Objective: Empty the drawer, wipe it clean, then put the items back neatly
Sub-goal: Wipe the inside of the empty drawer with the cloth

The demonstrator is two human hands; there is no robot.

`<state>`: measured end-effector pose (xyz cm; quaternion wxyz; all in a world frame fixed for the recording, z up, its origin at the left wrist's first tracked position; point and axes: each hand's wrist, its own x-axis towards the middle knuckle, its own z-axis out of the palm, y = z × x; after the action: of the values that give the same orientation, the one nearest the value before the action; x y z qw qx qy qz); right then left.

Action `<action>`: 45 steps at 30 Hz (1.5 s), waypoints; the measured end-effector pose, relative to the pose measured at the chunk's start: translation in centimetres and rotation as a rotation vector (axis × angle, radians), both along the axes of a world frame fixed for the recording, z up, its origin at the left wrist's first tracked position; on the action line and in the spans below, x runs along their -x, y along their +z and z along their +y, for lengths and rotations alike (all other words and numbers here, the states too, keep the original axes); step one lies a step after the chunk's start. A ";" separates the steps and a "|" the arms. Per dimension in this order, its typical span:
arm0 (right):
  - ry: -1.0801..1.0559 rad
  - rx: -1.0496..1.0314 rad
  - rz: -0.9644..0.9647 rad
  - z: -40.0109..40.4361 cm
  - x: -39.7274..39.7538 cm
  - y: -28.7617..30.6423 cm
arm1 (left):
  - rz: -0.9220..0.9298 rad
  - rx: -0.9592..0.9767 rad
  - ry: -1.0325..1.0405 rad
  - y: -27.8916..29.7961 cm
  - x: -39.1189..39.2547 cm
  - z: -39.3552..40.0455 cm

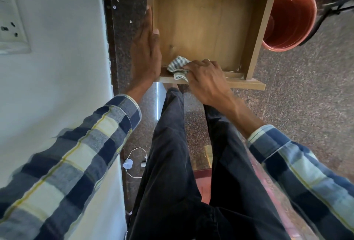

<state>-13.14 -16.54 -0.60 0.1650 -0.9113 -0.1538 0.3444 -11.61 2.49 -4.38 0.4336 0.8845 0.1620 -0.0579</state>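
The wooden drawer point(256, 34) stands pulled out in front of me, and nothing lies on its bare floor. My right hand point(206, 79) grips a crumpled grey-and-white striped cloth point(178, 66) at the drawer's near left corner, against the front panel. My left hand point(146, 48) lies flat along the drawer's left wall, fingers straight, thumb over the rim.
A red plastic bucket point(289, 19) stands on the speckled stone floor just right of the drawer. A white wall point(57, 48) with a socket plate runs along the left. A white cable point(134, 161) lies on the floor by my legs. Black cables hang at top right.
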 end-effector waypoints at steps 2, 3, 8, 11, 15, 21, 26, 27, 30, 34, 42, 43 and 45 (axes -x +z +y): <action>0.000 -0.004 0.002 1.3 -0.4 -0.3 | -0.002 0.006 0.011 0.3 0.0 -0.1; -0.021 -0.048 0.042 2.3 -0.6 -0.5 | -0.005 0.023 0.015 0.3 -0.1 -0.1; 0.024 -0.163 0.131 6.7 -1.4 -1.2 | -0.003 0.116 0.006 0.5 -0.3 0.1; 0.090 -0.162 0.130 4.0 -0.9 -0.7 | 0.016 0.144 -0.006 0.9 -0.3 0.0; 0.072 -0.076 0.123 0.1 -1.0 -0.3 | 0.013 0.137 -0.008 1.0 -0.3 0.0; 0.086 -0.152 0.185 5.5 -0.2 -1.5 | 0.011 0.139 -0.001 0.7 -0.2 0.3; 0.127 -0.184 0.052 3.5 1.2 -0.9 | 0.028 0.124 -0.004 0.4 -0.2 0.0; 0.146 -0.153 0.023 2.0 0.9 -0.8 | 0.041 0.124 -0.009 0.2 -0.2 0.1; 0.118 -0.030 -0.047 -0.9 0.2 -0.6 | 0.054 0.108 -0.016 -0.1 -0.1 0.2; 0.119 -0.050 -0.045 2.0 0.0 -0.5 | 0.004 0.053 -0.012 0.2 -0.2 0.2; 0.136 -0.178 0.018 3.3 0.9 -0.8 | 0.013 0.053 -0.045 0.3 -0.2 0.3; 0.147 -0.139 -0.008 1.9 0.9 -0.6 | 0.010 0.054 -0.046 0.2 -0.2 0.4; 0.158 -0.039 -0.058 0.1 0.8 -0.2 | 0.016 0.061 -0.037 0.0 -0.2 0.5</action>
<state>-13.95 -16.48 -0.85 0.1505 -0.9025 -0.2366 0.3268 -11.42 2.94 -4.35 0.4577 0.8734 0.1472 -0.0782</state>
